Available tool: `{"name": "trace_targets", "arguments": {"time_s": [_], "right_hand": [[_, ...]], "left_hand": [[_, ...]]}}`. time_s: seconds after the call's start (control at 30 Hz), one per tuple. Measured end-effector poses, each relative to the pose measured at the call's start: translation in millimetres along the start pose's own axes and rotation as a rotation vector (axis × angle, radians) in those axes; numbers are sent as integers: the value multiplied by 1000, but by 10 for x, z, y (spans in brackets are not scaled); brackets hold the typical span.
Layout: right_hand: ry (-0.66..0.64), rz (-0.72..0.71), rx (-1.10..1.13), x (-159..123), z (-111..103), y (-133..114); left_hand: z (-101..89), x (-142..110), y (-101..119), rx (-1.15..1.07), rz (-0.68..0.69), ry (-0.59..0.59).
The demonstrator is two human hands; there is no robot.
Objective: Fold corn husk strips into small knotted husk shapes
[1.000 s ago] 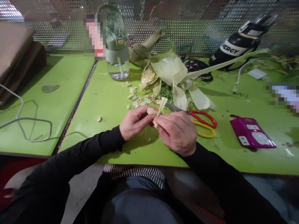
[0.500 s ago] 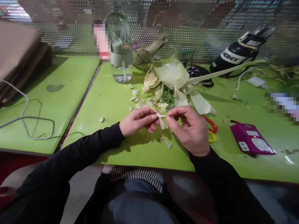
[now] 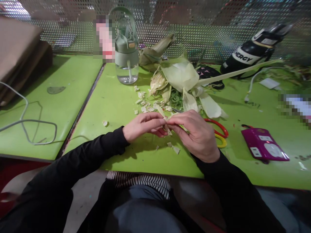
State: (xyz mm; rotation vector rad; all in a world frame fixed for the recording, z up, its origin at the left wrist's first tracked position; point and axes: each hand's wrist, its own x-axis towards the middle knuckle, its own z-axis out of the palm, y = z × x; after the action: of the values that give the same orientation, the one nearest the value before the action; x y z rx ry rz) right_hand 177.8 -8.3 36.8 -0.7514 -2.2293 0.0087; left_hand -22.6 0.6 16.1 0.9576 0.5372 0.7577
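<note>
Stacked flat brown slabs [image 3: 21,48]: they sat at my far left, on the glossy lime-green tabletop [image 3: 80,84]
Thin pale-grey cable [image 3: 36,121]: it looped across the tabletop just in front of them
Clear round bottle with a sage-green lid and loop handle [image 3: 126,48]: it stood upright, clear liquid inside
My bare left hand [image 3: 144,126]: thumb and fingers pinched the strip from its left side
Small curled cream scraps [image 3: 145,108]: they lay strewn beyond my left hand
Folded pale cream husk-like strip [image 3: 167,130]: it was gripped between my two hands, above the tabletop, mostly hidden by my fingers
Broad pale-green husk leaves [image 3: 179,76]: they lay heaped beyond the strip, beside fine green shreds [image 3: 175,99]
My bare right hand [image 3: 198,136]: thumb and forefinger pinched the strip too, fingertips meeting my left hand's
Metal scissors with red and yellow handles [image 3: 226,132]: they lay partly hidden behind my right hand
Flat magenta plastic socket block [image 3: 261,149]: it lay to the right of the scissors
</note>
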Motion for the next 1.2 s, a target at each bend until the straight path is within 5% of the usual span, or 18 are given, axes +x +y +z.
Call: {"name": "trace_targets", "arguments": {"time_s": [0.27,0.53,0.77,0.97,1.2], "right_hand": [[41,-80,18,5,-34,9],[-70,-201,-59,8,-151,22],[-27,-225,-75,5,-147,43],[54,-80,95,-8,-91,22],[72,314,340,-54,-23,-11]], "left_hand": [[19,-6,26,-20,-37,15],[71,-40,62,-77,-125,-3],[82,-30,34,-60,-70,-8],[94,-31,-19,59,76,-17],[46,-12,-134,397,343,36]]}}
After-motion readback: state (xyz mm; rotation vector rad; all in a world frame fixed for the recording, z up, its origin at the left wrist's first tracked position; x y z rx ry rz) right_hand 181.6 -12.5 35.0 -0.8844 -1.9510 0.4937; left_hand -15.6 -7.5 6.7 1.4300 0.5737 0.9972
